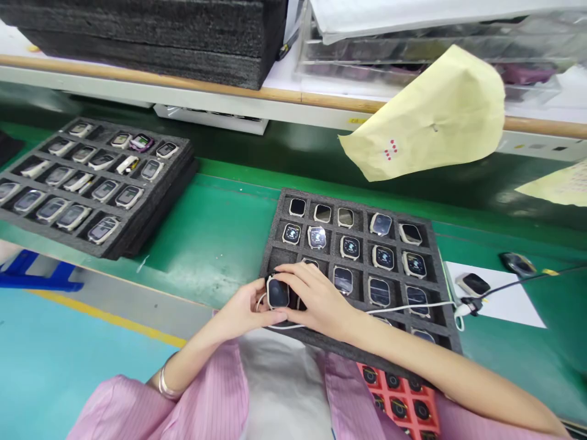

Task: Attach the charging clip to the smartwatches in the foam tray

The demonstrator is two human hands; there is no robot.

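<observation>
A smartwatch (277, 293) without a strap, dark-screened and pale-framed, is held over the near left corner of a grey foam tray (326, 197). My left hand (241, 313) grips its left side, thumb below and fingers partly hidden behind. From the other side, the fingers of my right hand (321, 299) close on the top and right edge. A white cable (413, 307) runs from near the watch under my right forearm to the right. Strapless watches sit in the tray's compartments; several, such as one watch (351, 247), have lit screens. My right hand and forearm hide some compartments.
Stacked foam trays (158, 189) with more watches stand at the left. A red tray (428, 406) of round dark parts is near my lap. At right, a watch (472, 284) lies on white paper (518, 302). Yellow paper (431, 122) hangs from the shelf edge.
</observation>
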